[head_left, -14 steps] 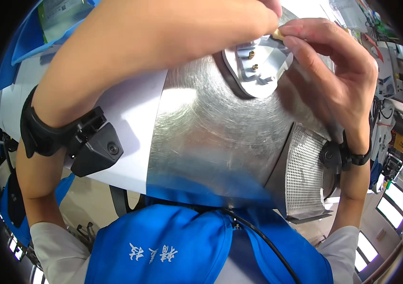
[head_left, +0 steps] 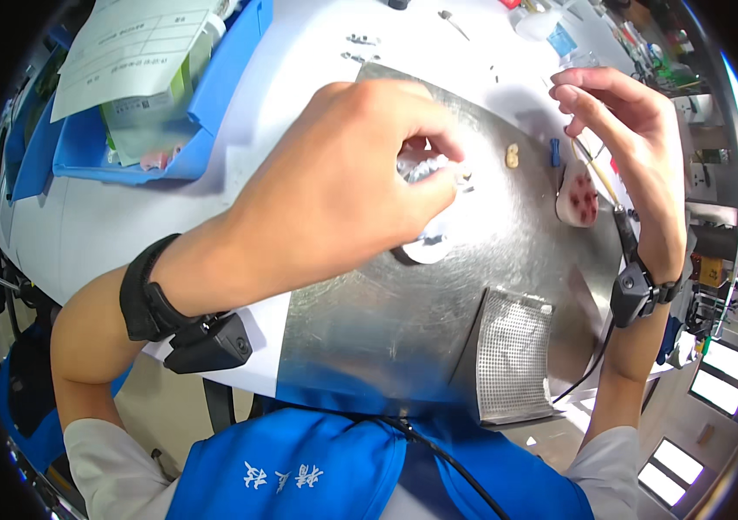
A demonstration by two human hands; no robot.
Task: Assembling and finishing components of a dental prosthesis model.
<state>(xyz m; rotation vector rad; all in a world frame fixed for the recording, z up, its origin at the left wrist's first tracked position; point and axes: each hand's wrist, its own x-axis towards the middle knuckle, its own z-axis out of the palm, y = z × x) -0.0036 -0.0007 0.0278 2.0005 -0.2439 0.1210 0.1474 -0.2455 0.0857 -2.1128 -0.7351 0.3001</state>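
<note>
A pale grey dental model (head_left: 428, 251) with a row of teeth rests on the scratched metal plate (head_left: 369, 303), partly covered by my left hand (head_left: 369, 165). The fingers of that hand curl round the model's far part, thumb and index close together near its right edge. Their exact contact is hidden. My right hand (head_left: 624, 121) is raised at the right with loosely bent fingers, and nothing shows in it. Below it lie thin sticks (head_left: 598, 169) and a white pad with red spots (head_left: 578, 198). A small yellowish tooth-like piece (head_left: 512, 156) sits on the plate between the hands.
A blue bin (head_left: 213, 113) holding papers and bags stands at the far left. Small dark parts (head_left: 360, 48) lie on the white table beyond the plate. A perforated metal sheet (head_left: 514, 355) sits near the front edge. A blue piece (head_left: 555, 152) is beside the pad.
My right hand has moved away from the model to the right, and the yellowish piece it pinched no longer shows between its fingers. My left hand now covers more of the model. The view has shifted.
</note>
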